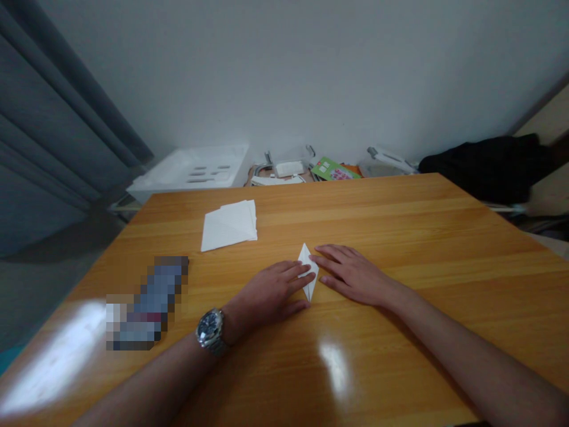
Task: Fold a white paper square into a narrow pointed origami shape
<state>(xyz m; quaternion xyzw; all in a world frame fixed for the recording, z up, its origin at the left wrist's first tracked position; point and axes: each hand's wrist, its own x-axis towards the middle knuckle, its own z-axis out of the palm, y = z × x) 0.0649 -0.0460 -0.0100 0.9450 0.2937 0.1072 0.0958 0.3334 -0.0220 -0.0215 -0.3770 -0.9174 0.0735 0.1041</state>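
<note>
A small piece of white folded paper, shaped like a narrow diamond, lies flat on the wooden table with its points facing away from me and towards me. My left hand, with a metal watch on its wrist, rests its outstretched fingers over the paper's left side and middle. From the right, my right hand lies flat with its fingers spread, one fingertip touching the paper's right edge. Part of the paper's surface is hidden under the left fingers.
Several white paper sheets lie stacked towards the table's far left. A pixelated dark object is at the left. Beyond the wooden table are a white tray, a green booklet and black cloth.
</note>
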